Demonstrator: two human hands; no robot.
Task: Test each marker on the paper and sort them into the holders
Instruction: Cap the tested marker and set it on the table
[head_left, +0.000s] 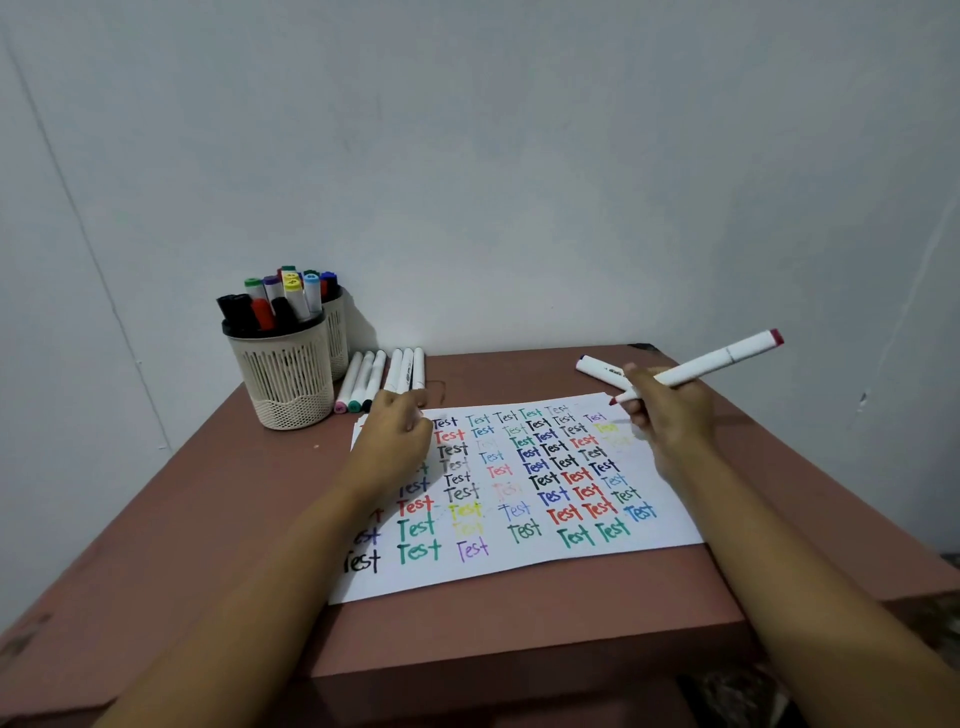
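A white sheet of paper (519, 566) covered with coloured "Test" words lies on the brown table (218, 519). My right hand (670, 415) grips a white marker with a red end (717, 361), its uncapped red tip just above the paper's far right corner. My left hand (397, 441) rests on the paper's far left part, fingers curled; whether it holds a cap is hidden. Two cream mesh holders stand at the far left: the front holder (285, 379) has black and red markers, the rear holder (336, 332) has mixed colours.
Several white markers (384, 376) lie in a row between the holders and the paper. Another white marker (597, 370) lies behind my right hand near the far right edge. A grey wall rises right behind the table. The table's front edge drops off near my forearms.
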